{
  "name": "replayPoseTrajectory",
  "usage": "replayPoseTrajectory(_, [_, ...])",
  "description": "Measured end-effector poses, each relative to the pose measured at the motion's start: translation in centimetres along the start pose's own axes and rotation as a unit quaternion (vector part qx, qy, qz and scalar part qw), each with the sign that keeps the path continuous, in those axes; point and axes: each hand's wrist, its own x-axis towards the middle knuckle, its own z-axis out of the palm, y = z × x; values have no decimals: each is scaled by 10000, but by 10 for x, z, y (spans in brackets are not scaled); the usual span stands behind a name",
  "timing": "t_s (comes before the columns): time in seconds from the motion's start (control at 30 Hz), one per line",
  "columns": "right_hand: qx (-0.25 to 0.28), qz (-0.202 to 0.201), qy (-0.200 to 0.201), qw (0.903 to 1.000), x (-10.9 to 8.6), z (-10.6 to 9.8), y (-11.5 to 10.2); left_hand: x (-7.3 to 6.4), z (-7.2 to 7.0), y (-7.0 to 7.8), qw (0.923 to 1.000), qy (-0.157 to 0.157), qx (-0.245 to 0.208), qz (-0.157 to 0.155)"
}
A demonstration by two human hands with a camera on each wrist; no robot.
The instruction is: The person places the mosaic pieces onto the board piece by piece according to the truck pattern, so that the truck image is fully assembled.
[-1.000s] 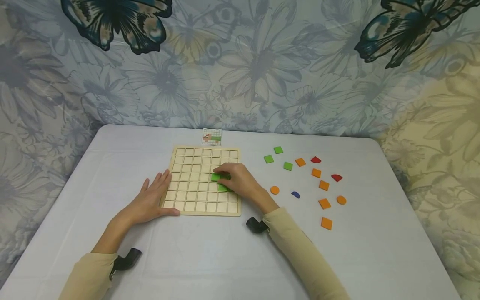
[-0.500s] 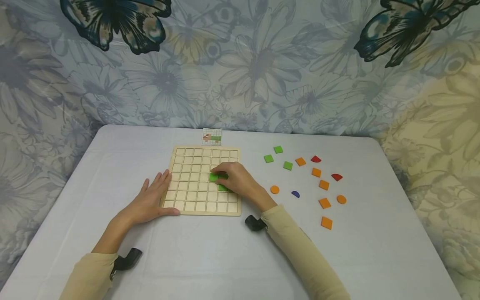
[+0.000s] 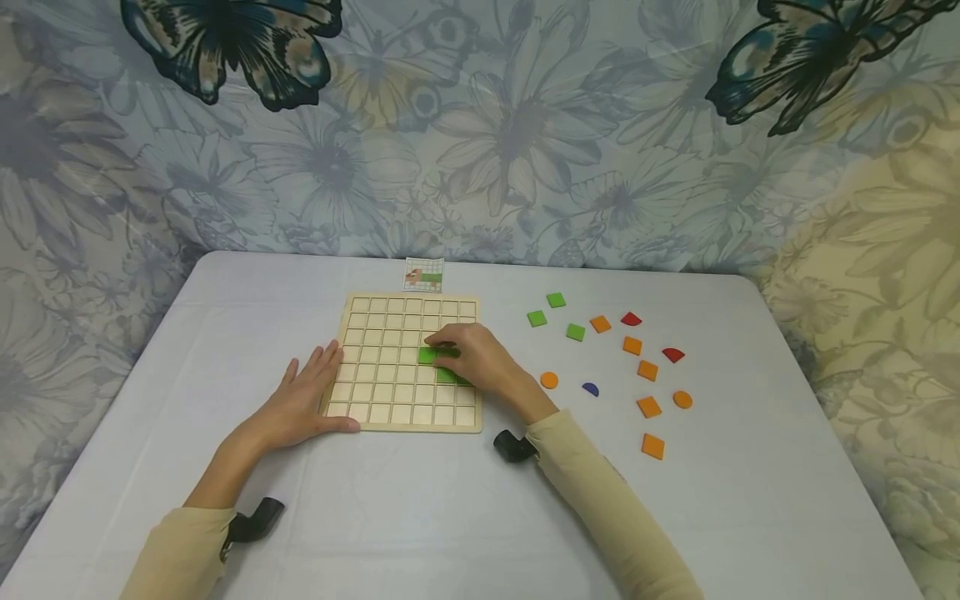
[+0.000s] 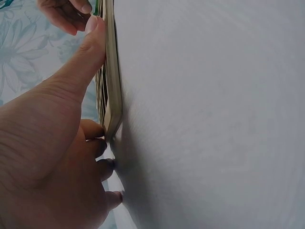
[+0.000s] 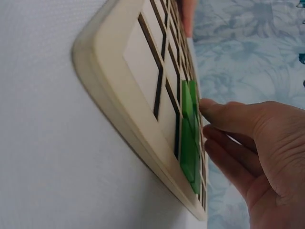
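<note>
My left hand [image 3: 300, 404] lies spread at the left edge of a wooden grid board [image 3: 375, 371], its thumb on the near left corner. In the left wrist view, that thumb [image 4: 86, 52] rests along the board's rim. Over the board's right half, my right hand [image 3: 480, 358] has thumb and fingers bent around a green square tile [image 3: 427, 356], pinching it at its cell. Another green tile [image 3: 447, 376] sits one row nearer, partly under the hand. From the right wrist, the thumb [image 5: 224, 114] is seen at the green tiles [image 5: 189, 143]; the exact contact is partly hidden.
A small pattern card [image 3: 423, 275] lies behind the board. To the right are loose green squares [image 3: 575, 332], several orange squares [image 3: 648, 371], orange circles [image 3: 549, 380], red quarter-shaped pieces [image 3: 673, 355] and a blue half-circle [image 3: 591, 389]. A patterned cloth wall [image 3: 517, 142] stands behind.
The green tile under my right fingers has shifted slightly left and now lies level with its grid cell. My right hand has moved only a little; the left hand stays put.
</note>
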Motion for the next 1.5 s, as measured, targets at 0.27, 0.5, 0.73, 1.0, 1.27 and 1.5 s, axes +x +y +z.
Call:
replayPoseTrajectory(0.27, [304, 325, 352, 9984, -9, -16, 7, -1, 0, 1, 9999, 61, -68, 62])
replayPoseTrajectory(0.5, [415, 421, 526, 9969, -18, -26, 16, 0, 0, -1, 10000, -3, -50, 12])
replayPoseTrajectory(0.73, [260, 719, 631, 9951, -30, -38, 23, 0, -1, 1, 9999, 14, -99, 39])
replayPoseTrajectory(1.0, [228, 706, 973, 9925, -43, -50, 39, 1, 1, -3, 10000, -16, -56, -3])
replayPoseTrajectory(1.27, [262, 1017, 1153, 9878, -56, -60, 53, 1, 1, -4, 10000, -8, -82, -2])
replayPoseTrajectory(1.5, [307, 1195, 1307, 9837, -72, -71, 64, 0, 0, -3, 10000, 2, -79, 16])
